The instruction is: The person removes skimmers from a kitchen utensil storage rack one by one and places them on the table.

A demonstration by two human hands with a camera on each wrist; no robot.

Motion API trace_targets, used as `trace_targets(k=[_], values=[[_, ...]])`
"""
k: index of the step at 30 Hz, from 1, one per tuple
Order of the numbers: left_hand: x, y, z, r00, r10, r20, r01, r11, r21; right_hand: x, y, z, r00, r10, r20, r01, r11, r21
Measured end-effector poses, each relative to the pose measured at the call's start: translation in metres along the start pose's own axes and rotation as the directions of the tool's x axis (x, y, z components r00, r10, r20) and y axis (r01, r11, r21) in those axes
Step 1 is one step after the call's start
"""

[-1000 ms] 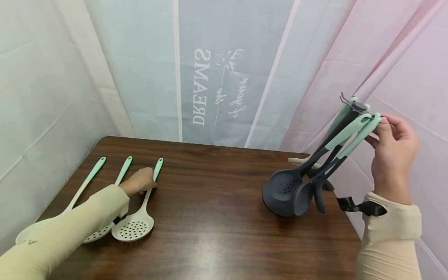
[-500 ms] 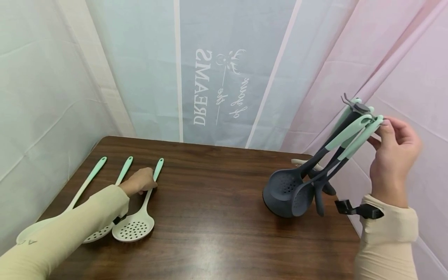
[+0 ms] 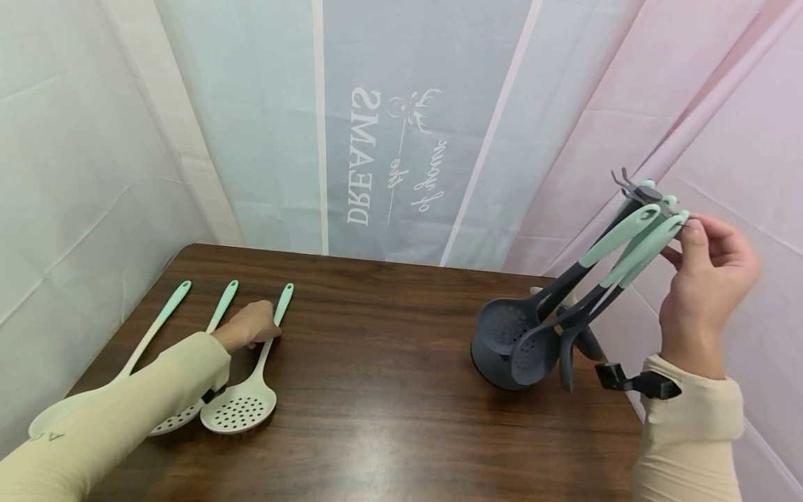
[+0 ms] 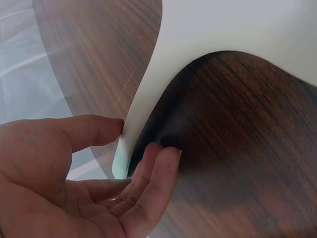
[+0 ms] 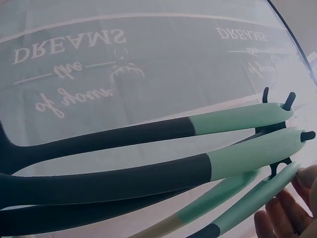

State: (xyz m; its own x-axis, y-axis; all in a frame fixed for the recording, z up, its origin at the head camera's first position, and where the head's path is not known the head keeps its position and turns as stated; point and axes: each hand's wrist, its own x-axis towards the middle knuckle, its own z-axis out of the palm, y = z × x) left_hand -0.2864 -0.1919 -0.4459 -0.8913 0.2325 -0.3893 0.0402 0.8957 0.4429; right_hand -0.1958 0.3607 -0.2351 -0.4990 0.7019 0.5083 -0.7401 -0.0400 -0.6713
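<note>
My left hand [image 3: 257, 326] rests on the table beside the mint handle of a white skimmer [image 3: 238, 408]. In the left wrist view my left hand [image 4: 143, 141] lies relaxed, thumb and a fingertip touching the skimmer handle [image 4: 148, 89] from either side. At the right, my right hand [image 3: 690, 226] pinches the mint handle end of a dark utensil [image 3: 646, 245] hanging from a rack top [image 3: 643, 192]. In the right wrist view only the fingertips of my right hand [image 5: 292, 198] show, against that mint handle [image 5: 275, 186]. A dark slotted spoon [image 3: 502, 322] and a ladle [image 3: 532, 359] hang below.
Two more white utensils with mint handles [image 3: 222, 303] [image 3: 157, 324] lie left of the skimmer on the dark wood table [image 3: 389, 362]. The rack's round dark base [image 3: 492, 368] stands near the table's right edge. Fabric walls close in on all sides.
My right hand has drifted slightly up and right, and the dark utensil heads have swung a little up and left. The left hand has not moved.
</note>
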Motion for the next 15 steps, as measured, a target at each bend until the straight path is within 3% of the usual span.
trace_targets(k=[5,15], values=[[0.0003,-0.0002,0.0010,1.000,0.001,0.001,-0.001,1.000,-0.003,-0.0032,-0.0011,0.0001,1.000,-0.015,-0.014,0.015,1.000,-0.021],[0.0014,-0.0011,0.0015,1.000,0.003,0.000,-0.003,1.000,-0.010,0.0015,-0.0077,-0.0010,0.997,0.067,-0.043,-0.068,0.997,-0.022]])
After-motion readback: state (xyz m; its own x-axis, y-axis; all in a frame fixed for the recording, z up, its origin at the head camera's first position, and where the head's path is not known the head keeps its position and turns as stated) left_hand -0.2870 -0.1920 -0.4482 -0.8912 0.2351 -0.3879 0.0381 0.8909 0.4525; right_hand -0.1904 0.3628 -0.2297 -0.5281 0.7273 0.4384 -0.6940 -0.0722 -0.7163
